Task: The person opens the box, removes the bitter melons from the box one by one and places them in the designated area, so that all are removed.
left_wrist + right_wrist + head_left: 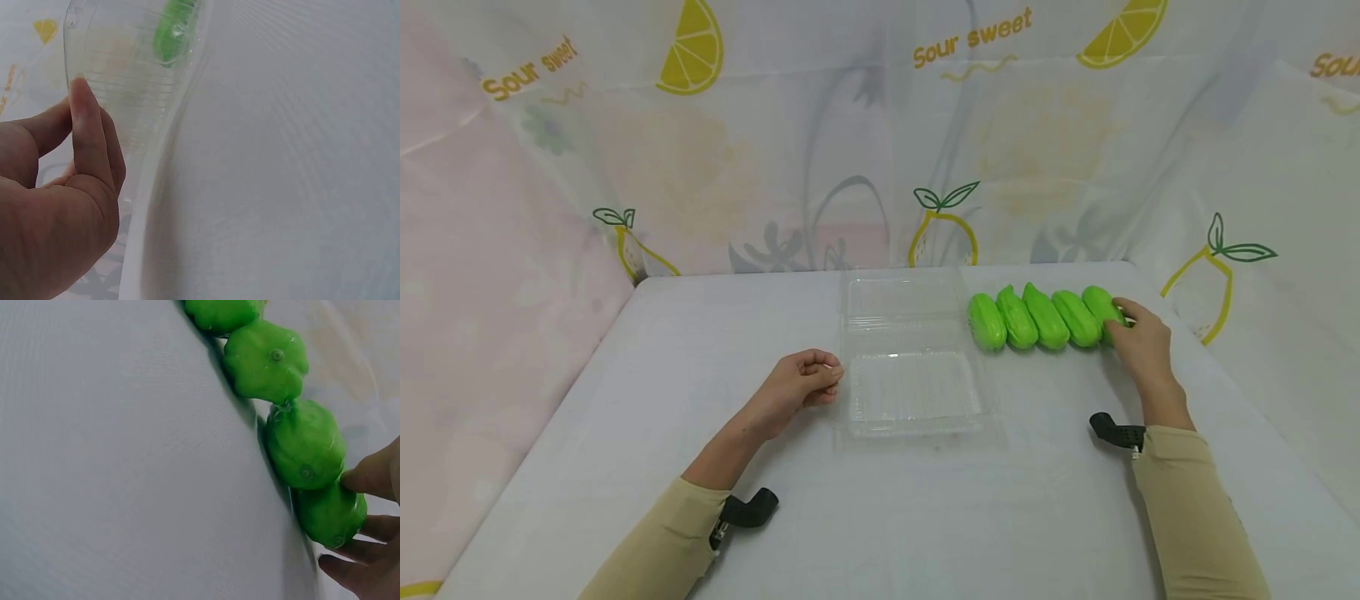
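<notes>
A clear plastic clamshell box [917, 427] lies opened on the table, its lid [902, 293] folded back behind it. My left hand [793, 387] pinches the box's left edge between thumb and fingertips; the left wrist view shows these fingers at the clear rim [67, 47]. Right of the box, several bright green, oblong, ribbed vegetables lean side by side in a row; their exact kind is unclear. At the row's right end, my right hand [1144, 337] grips the last green vegetable [328, 515], thumb on one side and fingers on the other. Its neighbour [306, 444] touches it.
A white cloth covers the table [1037, 500]. Behind it hangs a printed curtain [820, 142] with lemon drawings, and curtains also flank both sides. Black wrist-camera mounts [752, 508] stick out at both sleeves.
</notes>
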Demonstrator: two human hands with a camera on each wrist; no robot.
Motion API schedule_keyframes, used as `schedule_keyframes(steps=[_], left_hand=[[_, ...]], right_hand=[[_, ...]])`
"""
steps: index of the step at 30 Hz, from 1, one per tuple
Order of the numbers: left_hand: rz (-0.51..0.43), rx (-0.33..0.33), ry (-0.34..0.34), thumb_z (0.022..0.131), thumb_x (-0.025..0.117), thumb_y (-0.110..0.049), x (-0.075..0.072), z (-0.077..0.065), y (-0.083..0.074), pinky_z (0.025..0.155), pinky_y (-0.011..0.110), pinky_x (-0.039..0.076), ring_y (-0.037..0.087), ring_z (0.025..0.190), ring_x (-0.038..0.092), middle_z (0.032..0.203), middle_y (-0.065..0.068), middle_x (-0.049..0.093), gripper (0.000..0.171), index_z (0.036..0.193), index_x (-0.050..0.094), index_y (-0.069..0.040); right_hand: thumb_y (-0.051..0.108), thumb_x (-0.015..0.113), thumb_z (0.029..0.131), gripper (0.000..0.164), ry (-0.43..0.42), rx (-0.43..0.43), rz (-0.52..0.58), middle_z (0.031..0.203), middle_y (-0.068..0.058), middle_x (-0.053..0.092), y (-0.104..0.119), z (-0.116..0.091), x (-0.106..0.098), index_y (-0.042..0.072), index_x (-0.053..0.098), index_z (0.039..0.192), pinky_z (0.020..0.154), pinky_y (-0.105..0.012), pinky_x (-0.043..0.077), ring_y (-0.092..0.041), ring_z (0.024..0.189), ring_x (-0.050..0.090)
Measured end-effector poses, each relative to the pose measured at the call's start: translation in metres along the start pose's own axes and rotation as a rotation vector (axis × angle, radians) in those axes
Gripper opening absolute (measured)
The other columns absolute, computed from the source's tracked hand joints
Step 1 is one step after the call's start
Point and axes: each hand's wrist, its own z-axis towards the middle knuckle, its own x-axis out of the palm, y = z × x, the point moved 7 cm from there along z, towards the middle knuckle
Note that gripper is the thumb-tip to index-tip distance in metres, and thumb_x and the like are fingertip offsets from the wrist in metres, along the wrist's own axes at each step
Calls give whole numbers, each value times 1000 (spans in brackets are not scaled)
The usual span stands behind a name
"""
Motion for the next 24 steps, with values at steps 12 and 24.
schedule_keyframes(steps=[12, 24], left_hand=[[-18, -2, 17, 101, 58, -15, 0, -4, 0, 68, 15, 56, 5, 75, 61, 89, 2, 60, 36, 125, 48, 9], [-14, -18, 46, 101, 59, -15, -1, -1, 0, 72, 19, 59, 7, 77, 64, 94, 5, 61, 32, 123, 49, 6]], right_hand=[[17, 42, 98, 54, -41, 3, 26, 148, -30, 43, 3, -1, -3, 0, 40, 149, 107, -61, 41, -50, 134, 44], [13, 40, 98, 50, -93, -96, -6, 145, -31, 46, 17, -5, -9, -2, 45, 145, 103, -64, 41, -51, 133, 43]])
